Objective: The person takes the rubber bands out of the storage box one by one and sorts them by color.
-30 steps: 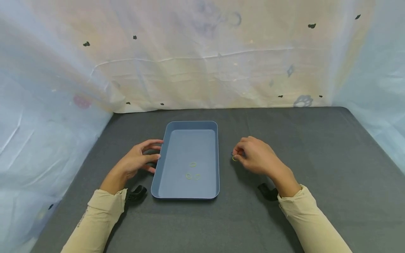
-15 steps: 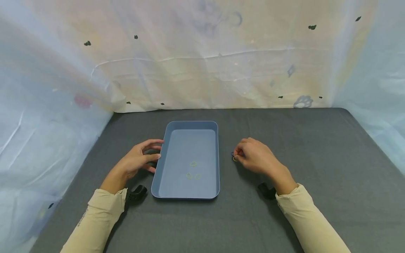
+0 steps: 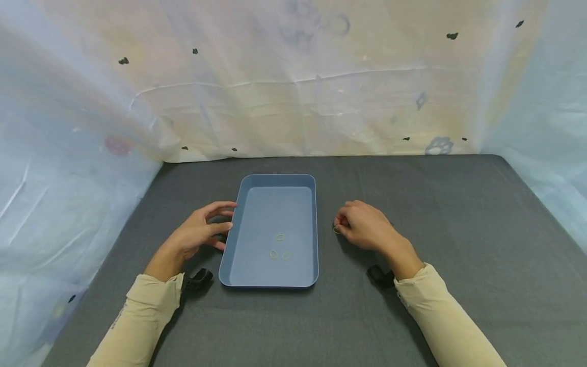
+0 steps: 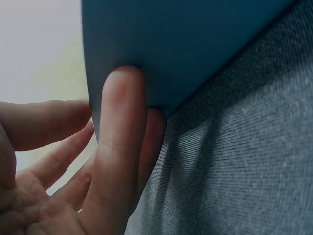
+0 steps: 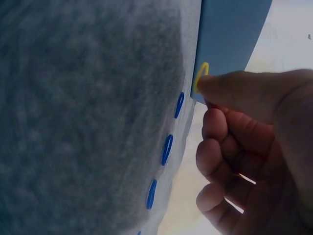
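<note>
My right hand (image 3: 364, 224) pinches a small yellow ring (image 5: 201, 77) between thumb and index finger, just off the right side of the blue-grey tray (image 3: 284, 278). The other fingers of that hand are loosely curled in the right wrist view. Three thin yellow rings, one of them a lone ring (image 3: 280, 237) farther back, lie on the tray floor. My left hand (image 3: 194, 232) rests its fingertips against the outside of the tray's left wall. In the left wrist view its fingers reach out against the blue wall (image 4: 166, 44), beside the cloth.
Several blue rings lie in a row on the grey cloth in the right wrist view, among them a middle blue ring (image 5: 167, 150). Dark grey cloth (image 3: 412, 188) covers the table. A patterned pale curtain (image 3: 293, 112) hangs behind it and at both sides.
My right hand has shifted slightly left, toward the tray, with the yellow ring. A blue ring seen by its fingertips earlier is hidden now in the head view. The left hand stays put.
</note>
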Motion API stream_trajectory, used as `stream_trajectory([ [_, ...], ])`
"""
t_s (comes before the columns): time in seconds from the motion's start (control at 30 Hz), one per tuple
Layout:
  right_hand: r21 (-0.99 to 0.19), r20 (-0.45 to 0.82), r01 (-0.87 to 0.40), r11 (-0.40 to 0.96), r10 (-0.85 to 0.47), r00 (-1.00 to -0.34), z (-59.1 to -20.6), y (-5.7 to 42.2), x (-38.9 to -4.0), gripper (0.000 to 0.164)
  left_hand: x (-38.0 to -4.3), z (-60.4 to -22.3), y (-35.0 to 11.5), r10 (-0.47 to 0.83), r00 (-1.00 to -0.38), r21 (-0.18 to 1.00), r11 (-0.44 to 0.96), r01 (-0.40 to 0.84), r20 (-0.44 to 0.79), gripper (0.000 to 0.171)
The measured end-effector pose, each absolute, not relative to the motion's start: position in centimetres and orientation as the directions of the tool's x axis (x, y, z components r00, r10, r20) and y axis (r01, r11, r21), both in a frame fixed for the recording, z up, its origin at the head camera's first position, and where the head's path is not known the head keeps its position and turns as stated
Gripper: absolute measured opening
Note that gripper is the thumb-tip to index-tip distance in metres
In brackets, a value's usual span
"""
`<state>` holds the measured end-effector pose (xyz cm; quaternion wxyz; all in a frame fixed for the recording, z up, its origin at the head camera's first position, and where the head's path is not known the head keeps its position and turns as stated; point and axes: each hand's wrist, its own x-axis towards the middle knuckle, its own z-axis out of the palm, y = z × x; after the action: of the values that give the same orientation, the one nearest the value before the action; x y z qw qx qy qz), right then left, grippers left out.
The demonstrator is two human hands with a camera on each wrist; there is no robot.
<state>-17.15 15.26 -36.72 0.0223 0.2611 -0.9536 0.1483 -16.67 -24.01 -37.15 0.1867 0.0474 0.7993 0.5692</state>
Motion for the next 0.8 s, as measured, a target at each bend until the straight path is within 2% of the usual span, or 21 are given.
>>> stream_trajectory([
  [0.8,-0.267,0.092,-0.497,0.826,-0.491,-0.866,-37.14,15.55,-17.3,0.008,-16.53,-37.06,-23.98,0.295,-0.924,0.924,0.36,-0.13,-0.244,0.058],
])
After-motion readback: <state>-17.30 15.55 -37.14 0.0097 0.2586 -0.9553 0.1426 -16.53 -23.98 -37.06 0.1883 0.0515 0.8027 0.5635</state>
